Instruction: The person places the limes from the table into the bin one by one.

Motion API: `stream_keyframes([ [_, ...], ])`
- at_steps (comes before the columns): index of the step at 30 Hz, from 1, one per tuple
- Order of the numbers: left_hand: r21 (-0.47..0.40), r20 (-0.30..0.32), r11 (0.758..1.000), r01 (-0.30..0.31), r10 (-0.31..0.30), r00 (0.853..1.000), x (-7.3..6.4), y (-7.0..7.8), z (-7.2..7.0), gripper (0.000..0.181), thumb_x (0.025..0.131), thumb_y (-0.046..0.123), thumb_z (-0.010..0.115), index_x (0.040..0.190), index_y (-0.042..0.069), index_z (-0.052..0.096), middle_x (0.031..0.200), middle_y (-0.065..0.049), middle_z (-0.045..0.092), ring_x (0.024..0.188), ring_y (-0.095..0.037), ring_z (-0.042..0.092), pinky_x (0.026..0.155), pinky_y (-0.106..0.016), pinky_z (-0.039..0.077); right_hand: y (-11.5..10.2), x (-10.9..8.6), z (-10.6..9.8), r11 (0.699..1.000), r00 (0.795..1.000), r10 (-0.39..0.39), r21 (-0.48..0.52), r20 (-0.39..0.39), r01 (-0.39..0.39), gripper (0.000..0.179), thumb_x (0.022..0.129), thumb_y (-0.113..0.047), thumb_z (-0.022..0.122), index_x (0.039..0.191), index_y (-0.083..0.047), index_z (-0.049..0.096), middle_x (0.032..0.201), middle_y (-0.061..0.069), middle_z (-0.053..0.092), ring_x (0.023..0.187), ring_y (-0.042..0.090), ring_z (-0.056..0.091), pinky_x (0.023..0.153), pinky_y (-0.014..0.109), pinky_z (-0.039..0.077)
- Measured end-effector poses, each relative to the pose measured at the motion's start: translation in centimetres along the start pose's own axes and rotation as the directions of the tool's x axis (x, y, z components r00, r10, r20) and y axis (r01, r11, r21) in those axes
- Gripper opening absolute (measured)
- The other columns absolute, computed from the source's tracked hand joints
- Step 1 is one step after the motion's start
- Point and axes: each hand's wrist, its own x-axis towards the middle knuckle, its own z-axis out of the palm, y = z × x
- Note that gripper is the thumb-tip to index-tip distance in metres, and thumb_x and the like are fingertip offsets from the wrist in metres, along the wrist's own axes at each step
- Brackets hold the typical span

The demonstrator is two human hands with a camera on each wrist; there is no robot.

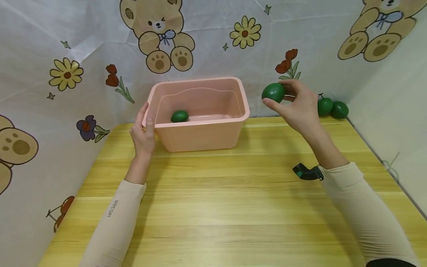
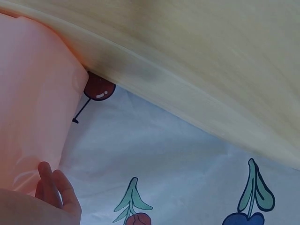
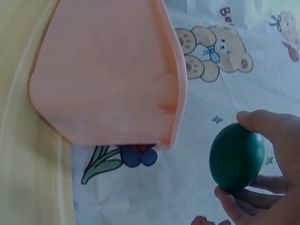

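A pink plastic bin (image 1: pixel 200 137) stands at the back of the table. My left hand (image 1: pixel 143 133) holds its left front corner, thumb toward the front and fingers along the left side; the left wrist view shows fingertips (image 2: pixel 45 176) at the wall. Inside the bin lies a dark green egg-shaped object (image 1: pixel 179 116). Right of the bin, my right hand (image 1: pixel 298 105) pinches a smooth green egg-shaped object (image 3: pixel 236 157) between thumb and fingers, raised to about rim height. Two more green objects (image 1: pixel 325 107) (image 1: pixel 340 110) sit behind the right hand, partly hidden by it.
A light wooden table (image 1: pixel 213 200) lies under everything. White cloth (image 1: pixel 213 48) printed with bears and flowers hangs behind and to the left. A plain pale wall (image 1: pixel 397 111) runs along the right edge. A small black device (image 1: pixel 307 172) sticks out from the right wrist.
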Motion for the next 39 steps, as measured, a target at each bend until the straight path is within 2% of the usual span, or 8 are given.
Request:
stream_keyframes([
  [6, 0.005, -0.009, 1.000, -0.002, 0.002, 1.000, 0.1, 0.0, 0.0, 0.061, 0.097, 0.044, 0.048, 0.151, 0.020, 0.060, 0.148, -0.001, 0.064, 0.132, -0.024, 0.065, 0.106, -0.053, 0.054, -1.3, 0.0, 1.4, 0.997, 0.997, -0.065, 0.049, 0.037, 0.063, 0.068, 0.088, -0.034, 0.084, 0.145, -0.007, 0.058, 0.136, 0.013, 0.067, 0.127, 0.028, 0.065, 0.110, 0.045, 0.053],
  [13, 0.005, -0.020, 1.000, -0.002, 0.002, 1.000, 0.0, 0.0, 0.0, 0.060, 0.096, 0.043, 0.048, 0.150, 0.020, 0.061, 0.146, -0.003, 0.066, 0.130, -0.025, 0.066, 0.106, -0.053, 0.054, -2.6, 0.1, 4.1, 0.981, 0.984, -0.168, 0.105, 0.058, 0.161, 0.064, 0.086, -0.024, 0.087, 0.141, -0.003, 0.060, 0.133, 0.016, 0.068, 0.126, 0.030, 0.067, 0.109, 0.044, 0.054],
  [20, -0.004, -0.018, 1.000, -0.004, 0.004, 1.000, 0.0, -0.1, 0.0, 0.060, 0.097, 0.043, 0.048, 0.150, 0.019, 0.061, 0.148, -0.001, 0.065, 0.132, -0.024, 0.065, 0.107, -0.052, 0.054, -3.5, 0.4, 6.1, 0.967, 0.963, -0.246, 0.093, 0.112, 0.236, 0.062, 0.087, -0.023, 0.086, 0.139, -0.003, 0.059, 0.133, 0.016, 0.068, 0.125, 0.030, 0.067, 0.108, 0.045, 0.055],
  [27, -0.002, -0.016, 1.000, -0.009, 0.009, 1.000, 0.0, 0.0, 0.1, 0.061, 0.097, 0.045, 0.048, 0.151, 0.020, 0.060, 0.148, -0.002, 0.064, 0.132, -0.024, 0.065, 0.106, -0.054, 0.054, -3.7, 0.3, 7.1, 0.966, 0.957, -0.258, 0.023, 0.133, 0.257, 0.063, 0.085, -0.020, 0.087, 0.138, -0.002, 0.058, 0.135, 0.017, 0.068, 0.128, 0.032, 0.065, 0.105, 0.048, 0.057],
  [32, -0.003, -0.016, 1.000, -0.006, 0.006, 1.000, 0.0, 0.0, 0.1, 0.061, 0.097, 0.045, 0.047, 0.151, 0.020, 0.060, 0.148, -0.001, 0.064, 0.133, -0.024, 0.064, 0.106, -0.053, 0.054, -3.7, 0.2, 7.4, 0.965, 0.951, -0.250, -0.034, 0.180, 0.260, 0.064, 0.086, -0.024, 0.086, 0.140, -0.003, 0.058, 0.133, 0.017, 0.067, 0.118, 0.032, 0.065, 0.096, 0.048, 0.059],
  [39, 0.002, -0.017, 1.000, -0.007, 0.007, 1.000, -0.1, 0.0, 0.1, 0.060, 0.097, 0.044, 0.047, 0.150, 0.020, 0.060, 0.148, 0.000, 0.064, 0.133, -0.023, 0.064, 0.107, -0.052, 0.054, -3.4, -0.1, 7.6, 0.959, 0.946, -0.259, -0.060, 0.193, 0.275, 0.046, 0.092, -0.020, 0.078, 0.131, 0.001, 0.067, 0.134, 0.020, 0.068, 0.113, 0.038, 0.064, 0.100, 0.054, 0.050],
])
